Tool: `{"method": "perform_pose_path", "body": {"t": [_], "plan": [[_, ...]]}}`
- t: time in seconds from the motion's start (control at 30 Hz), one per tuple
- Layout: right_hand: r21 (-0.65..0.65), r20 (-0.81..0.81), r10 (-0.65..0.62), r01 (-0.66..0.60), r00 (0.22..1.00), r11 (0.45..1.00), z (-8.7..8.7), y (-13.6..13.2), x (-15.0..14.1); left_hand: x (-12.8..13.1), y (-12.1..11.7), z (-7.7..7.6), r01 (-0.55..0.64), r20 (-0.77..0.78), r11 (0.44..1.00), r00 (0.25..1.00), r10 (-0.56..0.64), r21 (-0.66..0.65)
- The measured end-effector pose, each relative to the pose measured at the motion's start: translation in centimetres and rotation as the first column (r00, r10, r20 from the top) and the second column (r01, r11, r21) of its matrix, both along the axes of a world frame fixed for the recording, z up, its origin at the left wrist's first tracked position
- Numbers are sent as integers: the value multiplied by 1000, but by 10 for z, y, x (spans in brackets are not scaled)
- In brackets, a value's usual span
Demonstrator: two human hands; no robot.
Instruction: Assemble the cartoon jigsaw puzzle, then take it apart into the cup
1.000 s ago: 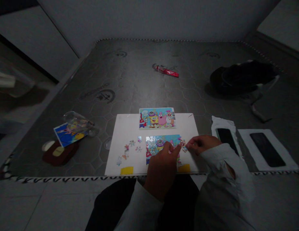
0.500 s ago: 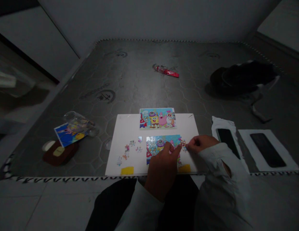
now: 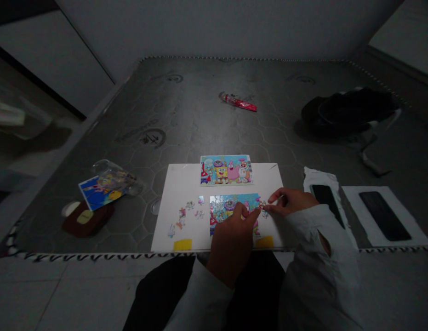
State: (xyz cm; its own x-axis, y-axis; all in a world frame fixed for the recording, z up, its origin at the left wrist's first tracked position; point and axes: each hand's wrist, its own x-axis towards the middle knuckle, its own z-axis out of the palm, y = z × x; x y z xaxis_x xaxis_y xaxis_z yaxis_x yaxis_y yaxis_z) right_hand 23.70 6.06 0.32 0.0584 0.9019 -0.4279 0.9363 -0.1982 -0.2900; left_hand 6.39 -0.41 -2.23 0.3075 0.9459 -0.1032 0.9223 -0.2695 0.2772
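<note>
A partly assembled jigsaw puzzle (image 3: 218,202) with cartoon figures lies on a white board (image 3: 165,193). My left hand (image 3: 234,234) covers its lower middle, fingers bent and tips pressed on it, holding it down. At the puzzle's right edge is a small cluster of puzzle pieces (image 3: 264,213). One digit of my right hand (image 3: 292,201) reaches onto that cluster, while another finger is raised apart from it. Several loose puzzle pieces (image 3: 190,205) are scattered left of the puzzle. Above it lies a picture card (image 3: 226,170) with the same scene.
Yellow tape (image 3: 182,244) marks the board's front edge. To the right are a phone (image 3: 327,202) and another dark phone (image 3: 384,216) on white sheets. At left lie a brown case (image 3: 88,220) and a blue picture card (image 3: 98,193). Farther back are a red packet (image 3: 239,102) and a black bag (image 3: 348,112).
My right hand has shifted slightly left, and a finger has lifted away from the digit at the pieces. My left hand stays in place on the puzzle.
</note>
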Motion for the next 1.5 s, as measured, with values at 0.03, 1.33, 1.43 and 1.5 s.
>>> {"method": "perform_pose_path", "body": {"t": [0.03,1.33,1.43,1.5], "plan": [[-6,-10,11,-11,1000,1000,-1,1,1,0,0,0,-3,-1,1000,1000,3,0],[95,32,36,-39,999,995,0,-1,-3,-117,9,43,-416,27,909,909,415,20],[126,45,34,-40,998,991,-1,-1,-6,-139,7,45,-478,-29,878,878,477,-35],[148,66,42,-51,997,988,-3,-1,-9,-143,6,44,-504,-60,861,864,501,-63]]}}
